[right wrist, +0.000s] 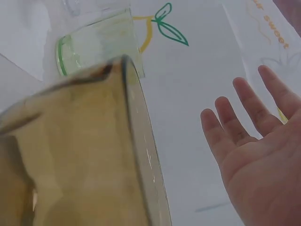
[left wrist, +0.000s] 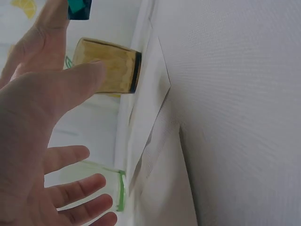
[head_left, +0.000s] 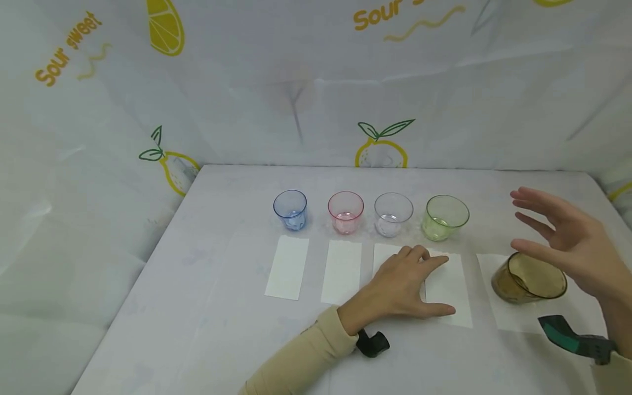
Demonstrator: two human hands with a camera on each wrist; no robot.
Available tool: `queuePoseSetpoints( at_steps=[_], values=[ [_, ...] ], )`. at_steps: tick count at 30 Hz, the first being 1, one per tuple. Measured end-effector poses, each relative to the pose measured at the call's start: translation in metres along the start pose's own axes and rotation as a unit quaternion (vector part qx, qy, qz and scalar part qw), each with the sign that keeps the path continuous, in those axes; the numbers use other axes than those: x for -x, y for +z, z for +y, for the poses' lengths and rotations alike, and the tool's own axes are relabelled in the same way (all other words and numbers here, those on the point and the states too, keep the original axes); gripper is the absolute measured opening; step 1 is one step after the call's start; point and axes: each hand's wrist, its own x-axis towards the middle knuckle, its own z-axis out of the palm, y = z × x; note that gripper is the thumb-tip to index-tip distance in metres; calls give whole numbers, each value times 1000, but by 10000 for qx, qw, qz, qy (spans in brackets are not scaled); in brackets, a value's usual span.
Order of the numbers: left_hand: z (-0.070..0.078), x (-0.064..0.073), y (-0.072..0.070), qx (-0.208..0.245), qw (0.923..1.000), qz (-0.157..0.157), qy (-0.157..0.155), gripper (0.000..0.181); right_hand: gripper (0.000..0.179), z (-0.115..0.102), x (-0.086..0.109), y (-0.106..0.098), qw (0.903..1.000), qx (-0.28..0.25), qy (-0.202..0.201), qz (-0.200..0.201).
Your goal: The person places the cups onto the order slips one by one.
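My right hand hovers just above and behind an amber glass, fingers spread and holding nothing. That glass stands upright on a white paper card; in the right wrist view the amber glass fills the lower left, apart from the right hand's extended fingers. My left hand is over another white card, with thumb and fingers apart and nothing between them. In the left wrist view its thumb overlaps the amber glass. A green glass stands behind that card.
Left of the green glass, a clear glass, a pink glass and a blue glass form a row. White cards lie in front of them. A lemon-printed cloth hangs behind the white table.
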Motion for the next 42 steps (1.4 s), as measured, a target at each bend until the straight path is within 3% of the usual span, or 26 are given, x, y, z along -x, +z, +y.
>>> queuePoseSetpoints(
  at_steps=[3,5,10,16,20,30,42],
  values=[
    [-3,0,1,-44,10000,-54,4,82,84,2,-8,6,9970,-765,-128,-72],
    [-4,0,3,-68,9999,-77,-14,81,84,2,-12,11,9963,-857,-73,-30],
    [-7,-1,6,-95,9999,-120,-23,81,86,-1,-21,23,9986,48,482,233],
    [-8,-3,10,-124,9999,-97,-9,81,85,0,-31,32,9878,1170,1009,204],
    [-9,-4,10,-169,9998,-106,-17,81,82,4,-36,37,9827,1325,1286,165],
    [-10,-4,12,-245,9997,-83,-33,80,84,17,-42,45,9541,2156,2076,-19],
    [-11,-3,11,-271,9996,-90,-8,78,92,25,-43,49,9482,2293,2182,-281]
  ],
)
